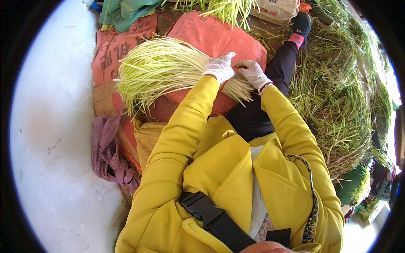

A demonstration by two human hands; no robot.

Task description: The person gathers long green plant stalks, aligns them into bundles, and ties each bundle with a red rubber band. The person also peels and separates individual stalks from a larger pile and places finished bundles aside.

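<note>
A thick bundle of long, pale yellow-green leafy stalks [164,66], like blanched chives, lies across a red woven sack [218,34]. Its loose leaf ends fan out to the left, and the white stem ends point right. Around the stems, near their right end, runs a narrow red tie [224,85]. My left hand [219,67], in a white glove, is closed over the stems just beside the tie. My right hand [253,73], also gloved, is above the stem ends with curled fingertips close to the left hand. Whether those fingertips pinch the tie is too small to tell.
More pale stalks [234,11] lie on the far side of the sack. A large heap of green and dry grassy leaves [332,104] is at the right, past my outstretched leg [281,68]. At the left are a whitish wall-like surface [53,126] and a purple checked cloth [109,151].
</note>
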